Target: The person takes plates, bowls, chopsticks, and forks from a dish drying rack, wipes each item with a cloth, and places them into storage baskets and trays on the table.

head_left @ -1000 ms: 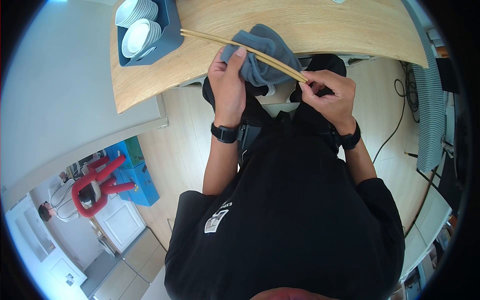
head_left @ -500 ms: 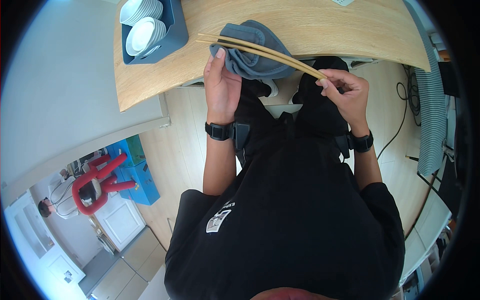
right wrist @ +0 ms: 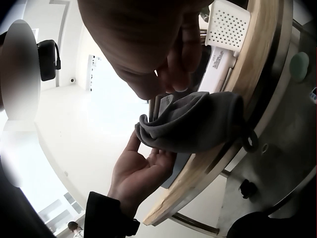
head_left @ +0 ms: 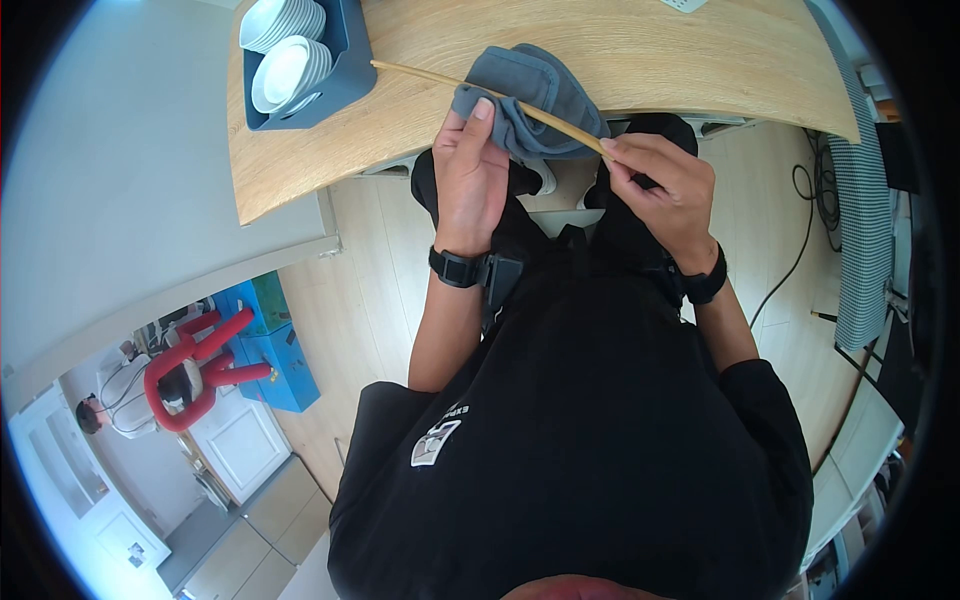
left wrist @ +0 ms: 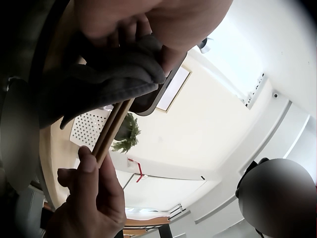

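Observation:
A pair of wooden chopsticks slants across the front of the body, near the table edge. In the left wrist view both sticks lie side by side. My right hand pinches them at one end between thumb and fingers. A grey-blue cloth hangs bunched about their middle, partly below them. My left hand holds this cloth, its thumb on top next to the sticks. The right wrist view shows the cloth draped over the left fingers, hiding part of the sticks.
On the wooden table, a blue-grey bin holds stacked white bowls at the left. A white perforated basket stands on it too. A black cable trails across the floor at right.
My right hand drew the chopsticks out to the right, then came back left toward the left hand. The sticks, slightly spread half a second ago, now line up. The cloth moved right slightly.

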The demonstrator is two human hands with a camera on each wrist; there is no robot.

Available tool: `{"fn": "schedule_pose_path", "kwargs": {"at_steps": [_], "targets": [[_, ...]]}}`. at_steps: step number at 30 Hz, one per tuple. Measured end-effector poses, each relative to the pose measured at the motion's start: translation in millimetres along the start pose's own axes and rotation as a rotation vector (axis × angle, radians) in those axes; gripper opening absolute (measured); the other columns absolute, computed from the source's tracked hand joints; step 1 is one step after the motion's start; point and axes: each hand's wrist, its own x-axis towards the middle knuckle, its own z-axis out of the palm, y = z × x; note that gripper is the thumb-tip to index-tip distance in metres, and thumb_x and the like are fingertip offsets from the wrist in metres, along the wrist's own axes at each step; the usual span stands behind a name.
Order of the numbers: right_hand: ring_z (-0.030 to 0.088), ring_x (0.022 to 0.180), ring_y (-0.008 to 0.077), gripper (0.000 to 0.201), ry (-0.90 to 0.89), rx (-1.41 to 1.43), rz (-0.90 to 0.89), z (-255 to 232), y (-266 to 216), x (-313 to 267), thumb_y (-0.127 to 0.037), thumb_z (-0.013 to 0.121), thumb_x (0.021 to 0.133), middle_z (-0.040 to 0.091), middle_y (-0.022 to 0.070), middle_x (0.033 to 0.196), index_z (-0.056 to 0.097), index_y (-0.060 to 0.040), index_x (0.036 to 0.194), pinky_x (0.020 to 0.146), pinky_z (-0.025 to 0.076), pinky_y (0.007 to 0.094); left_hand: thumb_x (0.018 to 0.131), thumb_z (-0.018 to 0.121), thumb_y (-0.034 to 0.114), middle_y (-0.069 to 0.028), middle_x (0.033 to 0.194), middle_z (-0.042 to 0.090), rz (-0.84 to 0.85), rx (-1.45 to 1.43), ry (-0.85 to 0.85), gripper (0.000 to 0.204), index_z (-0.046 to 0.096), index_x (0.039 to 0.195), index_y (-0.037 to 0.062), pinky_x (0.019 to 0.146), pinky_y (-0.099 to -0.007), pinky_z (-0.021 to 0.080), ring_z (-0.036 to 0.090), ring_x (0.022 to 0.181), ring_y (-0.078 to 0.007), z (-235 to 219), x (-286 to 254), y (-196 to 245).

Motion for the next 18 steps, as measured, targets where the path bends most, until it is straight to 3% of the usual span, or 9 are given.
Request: {"fn": "schedule_pose_path", "kwargs": {"at_steps": [2,6,13,15,16,18], "targets": [[0.069,0.075,0.0169,0.023,0.001,-0.054,-0.052,2.3,1.6,1.3,0.008,0.074,0.075,0.072,0.0094,0.088,0.074,-0.0005,0.096,0.064,0.055,0.0252,0.099,0.059,0.017,-0.0059,0.116,0.066,0.007,-0.048,0.077,0.027,0.059,0.121,0.0020,0.096,-0.0318,0.047,0.061,0.106,-0.0140,3.6,0.7,-1.7],[0.069,0.075,0.0193,0.022,0.019,-0.136,-0.190,4.8,4.1,3.3,0.007,0.076,0.074,0.071,0.0086,0.091,0.074,-0.0015,0.094,0.063,0.055,0.0261,0.099,0.059,0.018,-0.0059,0.115,0.066,0.003,-0.035,0.079,0.026,0.060,0.119,0.0018,0.095,-0.0319,0.047,0.062,0.105,-0.0141,7.7,0.1,-0.5],[0.069,0.074,0.0179,0.024,0.018,-0.119,-0.196,8.0,1.1,0.3,0.006,0.077,0.074,0.071,0.0089,0.092,0.073,-0.0017,0.096,0.063,0.055,0.0255,0.098,0.059,0.016,-0.0066,0.110,0.067,-0.013,-0.005,0.152,0.023,0.061,0.115,0.0004,0.087,-0.0283,0.051,0.064,0.098,-0.0124,4.3,2.4,-6.2],[0.067,0.072,0.0128,0.028,-0.040,0.169,0.139,8.6,-9.5,-0.9,0.005,0.077,0.076,0.071,0.0089,0.091,0.072,-0.0010,0.103,0.062,0.053,0.0235,0.097,0.059,0.015,-0.0066,0.108,0.067,-0.001,-0.006,0.164,0.022,0.062,0.114,0.0004,0.086,-0.0274,0.051,0.064,0.097,-0.0120,4.5,2.4,-7.5],[0.067,0.072,0.0128,0.028,-0.038,0.167,0.139,9.8,-8.3,-2.8,0.005,0.077,0.076,0.071,0.0089,0.091,0.072,-0.0010,0.103,0.062,0.053,0.0235,0.097,0.059,0.014,-0.0063,0.108,0.067,0.003,-0.001,0.163,0.021,0.062,0.113,0.0003,0.086,-0.0270,0.051,0.064,0.097,-0.0117,6.2,1.5,-7.6],[0.065,0.070,0.0074,0.026,-0.040,0.349,0.361,14.8,-3.6,-8.4,-0.002,0.077,0.081,0.072,0.0079,0.087,0.073,-0.0022,0.107,0.061,0.051,0.0213,0.097,0.060,0.013,-0.0060,0.108,0.067,0.007,0.003,0.162,0.020,0.063,0.112,0.0002,0.085,-0.0266,0.051,0.064,0.096,-0.0113,8.0,1.1,-9.0]]}}
